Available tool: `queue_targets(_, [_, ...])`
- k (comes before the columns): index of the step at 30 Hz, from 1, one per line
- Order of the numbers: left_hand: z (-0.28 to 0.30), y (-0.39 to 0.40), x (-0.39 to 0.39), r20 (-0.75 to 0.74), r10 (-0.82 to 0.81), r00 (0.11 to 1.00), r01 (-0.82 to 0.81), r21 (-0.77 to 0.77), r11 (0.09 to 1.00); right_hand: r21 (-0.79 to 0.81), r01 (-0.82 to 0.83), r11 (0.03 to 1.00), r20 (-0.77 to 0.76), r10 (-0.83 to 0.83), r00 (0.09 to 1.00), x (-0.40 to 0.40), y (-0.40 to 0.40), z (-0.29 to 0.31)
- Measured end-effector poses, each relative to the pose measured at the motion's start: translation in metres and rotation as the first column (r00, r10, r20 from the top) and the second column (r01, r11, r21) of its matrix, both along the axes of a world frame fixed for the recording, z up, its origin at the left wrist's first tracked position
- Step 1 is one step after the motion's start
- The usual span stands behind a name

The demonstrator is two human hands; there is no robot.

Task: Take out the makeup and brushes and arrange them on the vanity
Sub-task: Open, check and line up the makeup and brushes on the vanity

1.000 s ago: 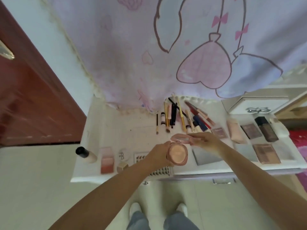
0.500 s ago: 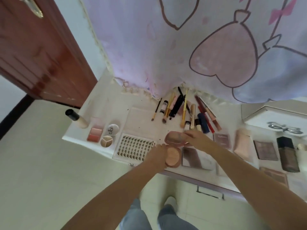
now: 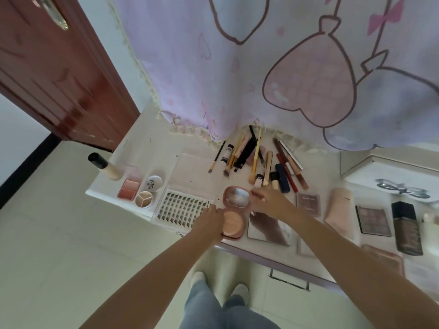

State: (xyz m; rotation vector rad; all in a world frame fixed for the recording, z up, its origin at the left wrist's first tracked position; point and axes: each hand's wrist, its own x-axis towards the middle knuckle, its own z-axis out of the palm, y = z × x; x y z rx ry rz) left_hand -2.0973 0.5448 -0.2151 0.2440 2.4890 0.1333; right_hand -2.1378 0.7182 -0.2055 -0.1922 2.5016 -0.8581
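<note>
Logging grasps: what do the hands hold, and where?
Both hold the open pink compact: left hand on the powder base's left side, right hand at the mirrored lid's right edge.

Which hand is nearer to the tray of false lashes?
Left. The left hand holds the open powder compact right beside the lash tray, at its right edge. The right hand is farther right, past the compact's mirrored lid.

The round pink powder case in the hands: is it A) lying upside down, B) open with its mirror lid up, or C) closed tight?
B: the pink powder case is open, its mirror lid lifted by the right hand while the left hand holds the powder base.
</note>
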Motion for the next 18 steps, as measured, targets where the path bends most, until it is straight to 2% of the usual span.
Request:
queue_targets(3, [0.001,-0.004,-0.001,0.006,-0.050,0.999,0.050,-0.007,0.999,0.291,-0.145,0.946,-0.093,0.179,0.980,0.026,0.029,-0.007])
queue_targets(5, [0.004,-0.007,-0.003,0.000,-0.075,0.997,0.075,-0.007,0.997,0.453,-0.253,0.855,-0.030,0.299,0.954,0.042,0.043,-0.018])
queue_targets(7, [0.008,-0.007,-0.008,-0.018,-0.088,0.996,0.088,-0.005,0.996,0.510,-0.321,0.798,0.025,0.359,0.933,0.053,0.049,-0.027])
queue_targets(10, [0.017,-0.005,-0.018,-0.055,-0.109,0.992,0.111,0.027,0.993,0.536,-0.317,0.783,-0.001,0.376,0.926,0.059,0.047,-0.031])
queue_targets(16, [0.041,0.004,-0.046,-0.112,-0.220,0.969,0.231,0.097,0.968,0.421,-0.220,0.880,0.028,0.230,0.973,0.055,0.047,-0.005])
queue_targets(18, [0.052,0.010,-0.057,-0.090,-0.251,0.964,0.263,0.171,0.950,0.378,-0.161,0.912,0.002,0.173,0.985,0.051,0.050,0.018])
